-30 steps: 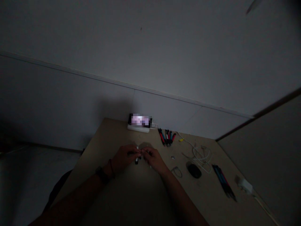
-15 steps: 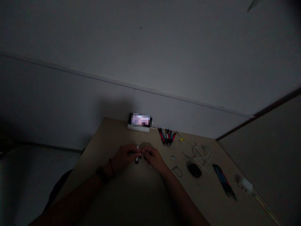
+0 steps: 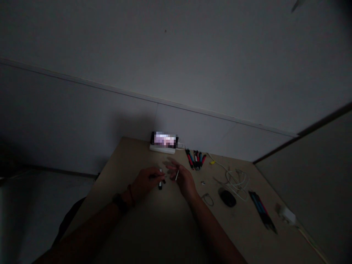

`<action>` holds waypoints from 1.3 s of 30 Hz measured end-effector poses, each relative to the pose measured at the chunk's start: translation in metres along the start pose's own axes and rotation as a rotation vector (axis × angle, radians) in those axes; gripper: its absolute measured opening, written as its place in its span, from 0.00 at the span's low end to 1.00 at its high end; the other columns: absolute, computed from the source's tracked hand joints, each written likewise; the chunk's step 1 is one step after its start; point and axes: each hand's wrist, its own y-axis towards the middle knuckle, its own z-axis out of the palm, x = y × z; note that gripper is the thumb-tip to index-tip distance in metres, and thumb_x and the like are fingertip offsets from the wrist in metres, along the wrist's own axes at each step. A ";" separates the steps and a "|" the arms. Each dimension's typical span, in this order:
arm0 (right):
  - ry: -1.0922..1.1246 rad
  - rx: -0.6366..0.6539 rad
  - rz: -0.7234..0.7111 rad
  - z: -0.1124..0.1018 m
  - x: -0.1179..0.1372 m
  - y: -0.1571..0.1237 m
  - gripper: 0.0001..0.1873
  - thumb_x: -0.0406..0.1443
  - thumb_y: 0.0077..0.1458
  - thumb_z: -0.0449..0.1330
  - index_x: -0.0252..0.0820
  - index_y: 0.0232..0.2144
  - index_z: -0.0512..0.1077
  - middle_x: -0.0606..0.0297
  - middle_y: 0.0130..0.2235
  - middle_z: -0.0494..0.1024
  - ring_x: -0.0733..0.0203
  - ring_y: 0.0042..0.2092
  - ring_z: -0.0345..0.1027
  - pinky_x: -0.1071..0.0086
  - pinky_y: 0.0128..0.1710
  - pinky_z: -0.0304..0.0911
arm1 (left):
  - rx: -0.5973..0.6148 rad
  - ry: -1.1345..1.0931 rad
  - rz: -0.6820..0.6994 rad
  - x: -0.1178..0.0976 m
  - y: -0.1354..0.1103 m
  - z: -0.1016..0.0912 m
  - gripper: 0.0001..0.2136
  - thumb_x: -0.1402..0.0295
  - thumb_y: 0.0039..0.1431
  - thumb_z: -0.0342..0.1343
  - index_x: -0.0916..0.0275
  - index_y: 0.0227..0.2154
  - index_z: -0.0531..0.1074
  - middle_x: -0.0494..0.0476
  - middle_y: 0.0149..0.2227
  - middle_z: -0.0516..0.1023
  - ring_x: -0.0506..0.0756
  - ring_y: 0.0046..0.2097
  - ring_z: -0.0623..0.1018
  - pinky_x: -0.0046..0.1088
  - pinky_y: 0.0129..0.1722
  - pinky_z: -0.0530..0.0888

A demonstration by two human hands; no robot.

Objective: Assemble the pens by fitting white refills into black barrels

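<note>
The room is dim. My left hand [image 3: 147, 181] is closed on a short pen-like thing with a white body and black end [image 3: 160, 182], held just above the beige table [image 3: 143, 223]. My right hand [image 3: 181, 178] is a little to the right of it and pinches a thin white stick [image 3: 177, 175]. Its other fingers are stretched forward and blurred. The two hands are slightly apart.
A phone with a lit screen [image 3: 164, 140] leans on a white block at the table's far edge. Several pens [image 3: 195, 160] lie right of it. White cables [image 3: 235, 179], a dark oval object [image 3: 227, 197], a small ring [image 3: 208, 199], dark pens [image 3: 261, 211] and a white plug [image 3: 286, 215] lie right.
My right hand has pulled away from the left, up and to the right, bringing a thin white stick out with it. The left hand has stayed where it was.
</note>
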 end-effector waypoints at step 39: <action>-0.338 -0.307 -0.266 0.000 0.017 -0.006 0.23 0.55 0.61 0.58 0.41 0.38 0.72 0.63 0.30 0.78 0.67 0.20 0.60 0.71 0.19 0.55 | 0.006 0.063 0.186 -0.012 -0.002 -0.002 0.05 0.67 0.61 0.61 0.61 0.31 0.79 0.59 0.39 0.83 0.55 0.42 0.82 0.31 0.45 0.77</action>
